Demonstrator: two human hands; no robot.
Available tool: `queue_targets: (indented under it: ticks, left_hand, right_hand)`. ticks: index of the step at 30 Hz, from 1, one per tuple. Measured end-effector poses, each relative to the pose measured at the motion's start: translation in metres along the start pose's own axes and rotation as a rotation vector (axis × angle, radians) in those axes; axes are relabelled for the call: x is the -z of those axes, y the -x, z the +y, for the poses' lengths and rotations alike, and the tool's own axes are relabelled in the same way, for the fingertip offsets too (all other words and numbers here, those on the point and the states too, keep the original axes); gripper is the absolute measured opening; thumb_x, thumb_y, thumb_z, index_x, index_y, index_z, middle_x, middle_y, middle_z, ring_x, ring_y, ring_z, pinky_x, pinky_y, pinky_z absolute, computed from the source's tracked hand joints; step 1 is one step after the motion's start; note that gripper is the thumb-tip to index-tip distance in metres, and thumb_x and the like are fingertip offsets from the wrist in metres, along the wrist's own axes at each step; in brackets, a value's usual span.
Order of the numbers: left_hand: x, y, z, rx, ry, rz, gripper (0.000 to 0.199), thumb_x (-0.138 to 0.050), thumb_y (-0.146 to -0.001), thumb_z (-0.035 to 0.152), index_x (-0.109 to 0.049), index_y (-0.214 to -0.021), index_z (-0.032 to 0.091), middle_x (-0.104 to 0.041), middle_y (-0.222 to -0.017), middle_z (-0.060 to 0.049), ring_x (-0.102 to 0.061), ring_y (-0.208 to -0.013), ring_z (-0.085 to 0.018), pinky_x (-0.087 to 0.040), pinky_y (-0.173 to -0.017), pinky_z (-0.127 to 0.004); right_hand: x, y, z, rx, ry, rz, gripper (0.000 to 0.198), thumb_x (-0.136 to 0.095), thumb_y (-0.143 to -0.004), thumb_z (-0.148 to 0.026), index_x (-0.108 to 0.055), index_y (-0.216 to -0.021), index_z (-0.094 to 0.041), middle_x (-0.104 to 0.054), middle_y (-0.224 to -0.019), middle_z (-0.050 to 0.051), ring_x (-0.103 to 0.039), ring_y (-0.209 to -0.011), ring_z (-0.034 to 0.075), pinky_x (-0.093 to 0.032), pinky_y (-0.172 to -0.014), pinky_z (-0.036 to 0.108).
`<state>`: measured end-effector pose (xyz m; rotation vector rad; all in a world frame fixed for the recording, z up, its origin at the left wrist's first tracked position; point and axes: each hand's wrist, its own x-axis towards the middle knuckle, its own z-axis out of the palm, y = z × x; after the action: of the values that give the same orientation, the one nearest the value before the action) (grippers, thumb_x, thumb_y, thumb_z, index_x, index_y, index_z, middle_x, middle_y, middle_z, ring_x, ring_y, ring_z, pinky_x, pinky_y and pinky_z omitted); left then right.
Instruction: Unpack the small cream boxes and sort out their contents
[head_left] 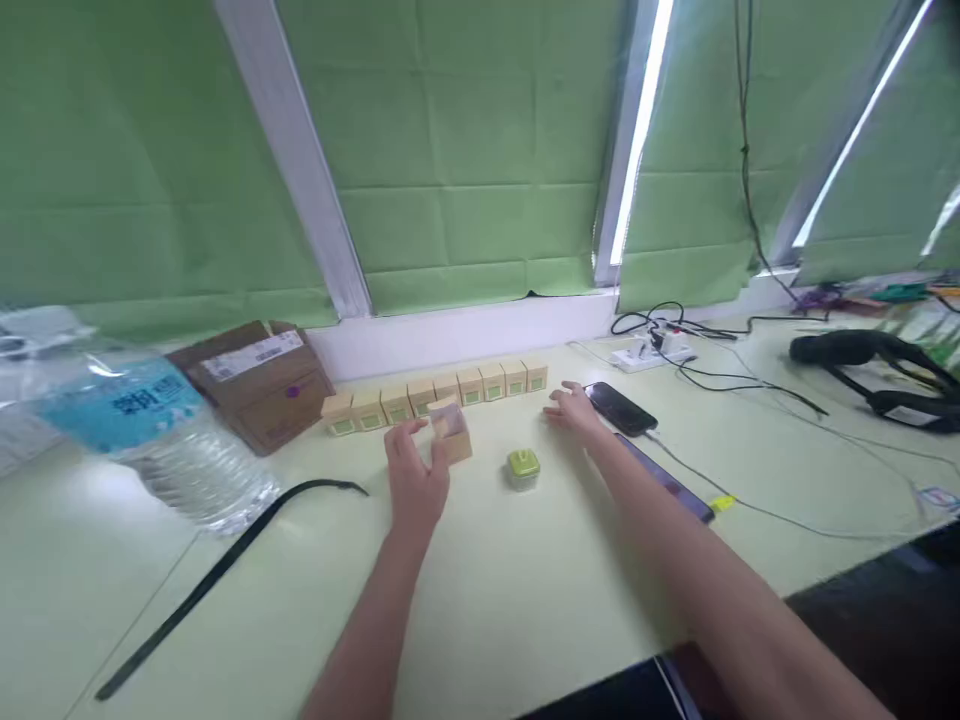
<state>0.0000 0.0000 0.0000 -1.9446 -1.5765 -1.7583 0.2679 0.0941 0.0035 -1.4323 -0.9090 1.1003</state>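
L hand [417,475] has fingers pinched on open box [457,446], prob. to steady it, in front of box row [427,398], L of green-lidded tub [523,467]; R hand [571,408] nr phone [621,408], fingers apart, nothing visibly held.

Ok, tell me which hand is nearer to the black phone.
Right. The right hand is just left of the black phone; the left hand is much farther left, at the open box.

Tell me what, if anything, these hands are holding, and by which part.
The left hand holds the small open box by its left side. The right hand appears to hold nothing.
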Motion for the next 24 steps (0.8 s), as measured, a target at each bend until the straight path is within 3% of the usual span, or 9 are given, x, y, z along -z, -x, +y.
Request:
queue_targets:
  ticks: [4, 9, 12, 14, 16, 20, 22, 24]
  left_hand:
    - [-0.002, 0.001, 0.007, 0.006, -0.025, -0.012, 0.027, -0.054, -0.084, 0.016, -0.053, -0.110, 0.017, -0.056, -0.110, -0.012, -0.055, -0.109, -0.025, -0.048, -0.097, -0.044]
    - [-0.001, 0.001, 0.019, -0.088, -0.034, 0.000, 0.015, -0.052, -0.088, 0.015, -0.057, -0.101, 0.018, -0.055, -0.105, -0.010, -0.055, -0.108, -0.023, -0.047, -0.098, -0.041]
    - [-0.001, 0.003, 0.027, -0.146, 0.009, -0.039, 0.009, -0.049, -0.091, 0.016, -0.058, -0.093, 0.019, -0.056, -0.097, -0.008, -0.057, -0.100, -0.021, -0.048, -0.091, -0.036]
    - [-0.004, 0.007, 0.034, -0.160, 0.069, -0.167, 0.011, -0.047, -0.093, 0.016, -0.057, -0.090, 0.019, -0.058, -0.091, -0.005, -0.058, -0.090, -0.019, -0.048, -0.084, -0.033]
    - [-0.007, 0.013, 0.041, -0.136, 0.122, -0.382, 0.014, -0.044, -0.095, 0.019, -0.058, -0.092, 0.020, -0.061, -0.089, -0.004, -0.058, -0.083, -0.017, -0.047, -0.079, -0.030]
    - [-0.015, 0.026, 0.051, -0.020, 0.161, -0.781, 0.021, -0.045, -0.097, 0.027, -0.055, -0.115, 0.024, -0.064, -0.103, -0.004, -0.060, -0.089, -0.018, -0.048, -0.080, -0.032]
    - [-0.018, 0.029, 0.049, 0.026, 0.151, -0.838, 0.030, -0.047, -0.095, 0.028, -0.052, -0.125, 0.025, -0.064, -0.107, -0.005, -0.060, -0.095, -0.019, -0.048, -0.085, -0.034]
    - [-0.021, 0.028, 0.042, 0.100, 0.122, -0.802, 0.036, -0.049, -0.093, 0.027, -0.049, -0.129, 0.026, -0.063, -0.108, -0.006, -0.060, -0.099, -0.021, -0.047, -0.089, -0.037]
  right_hand:
    - [-0.005, 0.015, -0.002, 0.046, 0.027, -0.076, 0.051, -0.056, -0.080, -0.025, -0.049, -0.130, -0.023, -0.061, -0.120, 0.012, -0.069, -0.088, 0.019, -0.054, -0.076, 0.032]
    - [-0.009, 0.065, 0.010, 0.143, 0.061, -0.348, 0.023, -0.060, -0.084, -0.037, -0.066, -0.101, -0.023, -0.070, -0.105, 0.005, -0.068, -0.095, 0.020, -0.051, -0.084, 0.031]
    - [-0.004, 0.093, 0.017, 0.370, 0.188, -0.481, 0.032, -0.050, -0.093, -0.048, -0.066, -0.101, -0.022, -0.069, -0.103, 0.004, -0.063, -0.099, 0.020, -0.046, -0.091, 0.035]
    - [0.002, 0.102, 0.017, 0.434, 0.231, -0.499, 0.036, -0.047, -0.096, -0.051, -0.066, -0.104, -0.021, -0.069, -0.104, 0.004, -0.061, -0.099, 0.020, -0.045, -0.090, 0.035]
    - [0.008, 0.103, 0.016, 0.465, 0.252, -0.515, 0.038, -0.052, -0.094, -0.054, -0.065, -0.109, -0.022, -0.067, -0.107, 0.005, -0.060, -0.098, 0.020, -0.046, -0.086, 0.033]
    - [0.014, 0.097, 0.018, 0.506, 0.428, -0.565, 0.051, -0.073, -0.079, -0.056, -0.062, -0.117, -0.024, -0.063, -0.111, 0.005, -0.058, -0.082, 0.017, -0.047, -0.075, 0.031]
    - [0.013, 0.095, 0.022, 0.535, 0.492, -0.554, 0.052, -0.077, -0.075, -0.052, -0.061, -0.117, -0.025, -0.063, -0.110, 0.005, -0.057, -0.078, 0.016, -0.048, -0.075, 0.032]
    - [0.010, 0.095, 0.026, 0.549, 0.506, -0.530, 0.049, -0.077, -0.076, -0.048, -0.061, -0.116, -0.025, -0.064, -0.108, 0.004, -0.058, -0.079, 0.016, -0.048, -0.075, 0.032]
